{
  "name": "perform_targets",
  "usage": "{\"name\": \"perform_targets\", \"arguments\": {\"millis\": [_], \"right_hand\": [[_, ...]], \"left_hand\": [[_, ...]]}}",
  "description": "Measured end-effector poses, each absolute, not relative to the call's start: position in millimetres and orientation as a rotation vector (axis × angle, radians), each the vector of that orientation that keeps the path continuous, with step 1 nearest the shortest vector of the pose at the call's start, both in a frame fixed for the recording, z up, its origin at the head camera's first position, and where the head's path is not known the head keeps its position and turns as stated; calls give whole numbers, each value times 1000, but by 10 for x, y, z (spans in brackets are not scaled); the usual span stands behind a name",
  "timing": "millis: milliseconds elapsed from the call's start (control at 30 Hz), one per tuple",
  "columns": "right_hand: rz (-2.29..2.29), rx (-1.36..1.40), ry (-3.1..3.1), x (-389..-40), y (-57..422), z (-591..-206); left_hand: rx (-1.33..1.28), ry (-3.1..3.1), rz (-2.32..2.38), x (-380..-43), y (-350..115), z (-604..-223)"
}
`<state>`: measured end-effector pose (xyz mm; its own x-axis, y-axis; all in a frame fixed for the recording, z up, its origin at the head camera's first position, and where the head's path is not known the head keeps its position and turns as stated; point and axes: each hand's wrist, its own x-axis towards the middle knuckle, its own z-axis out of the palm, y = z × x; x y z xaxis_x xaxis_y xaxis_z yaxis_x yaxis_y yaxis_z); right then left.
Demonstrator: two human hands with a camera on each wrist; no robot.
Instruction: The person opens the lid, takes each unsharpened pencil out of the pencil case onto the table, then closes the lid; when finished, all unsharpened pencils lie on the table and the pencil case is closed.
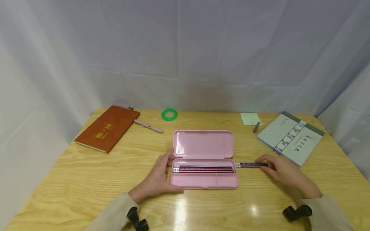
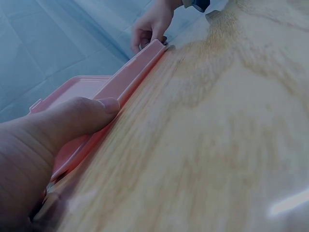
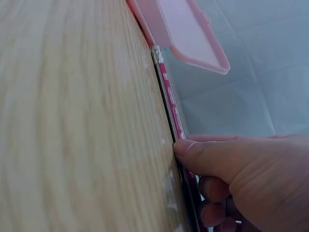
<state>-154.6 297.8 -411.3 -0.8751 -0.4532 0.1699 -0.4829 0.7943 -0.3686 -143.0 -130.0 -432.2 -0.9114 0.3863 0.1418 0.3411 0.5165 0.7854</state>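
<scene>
A pink pencil case [image 1: 203, 182] lies open on the table, its lid [image 1: 203, 144] tipped back. Several striped pencils [image 1: 205, 169] lie side by side in its long rear compartment; the two front compartments hold nothing visible. My left hand [image 1: 157, 179] holds the case at its left end, thumb along the front wall, other fingers partly hidden behind. To the right of the case, my right hand [image 1: 284, 171] pinches a dark-and-red striped pencil [image 3: 170, 99] low over the table. Its silver-banded end is beside the case's right wall. Whether a second pencil lies alongside I cannot tell.
A brown notebook [image 1: 108, 128] and a capped pen [image 1: 148, 126] lie at the back left. Behind the case is a green ring [image 1: 169, 115]. Sticky notes [image 1: 250, 119], a small grey stick [image 1: 256, 127] and a pale green notebook [image 1: 290, 138] lie at the back right.
</scene>
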Motion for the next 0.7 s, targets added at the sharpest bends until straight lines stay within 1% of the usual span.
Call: {"name": "perform_targets", "arguments": {"millis": [133, 267, 533, 700], "right_hand": [[675, 737, -2977, -1596, 2901, -4083], [718, 773, -2973, -1642, 2729, -4042], [744, 1028, -2788, -1731, 2093, -4097], [577, 1098, -2813, -1723, 1766, -4089]], "left_hand": [[643, 2710, 1359, -1428, -1320, -4310], [642, 2720, 1351, -1427, -1349, -4303], [667, 2719, 1350, -1424, -1361, -4317], [665, 2699, 1354, -1406, -1328, -4350]]}}
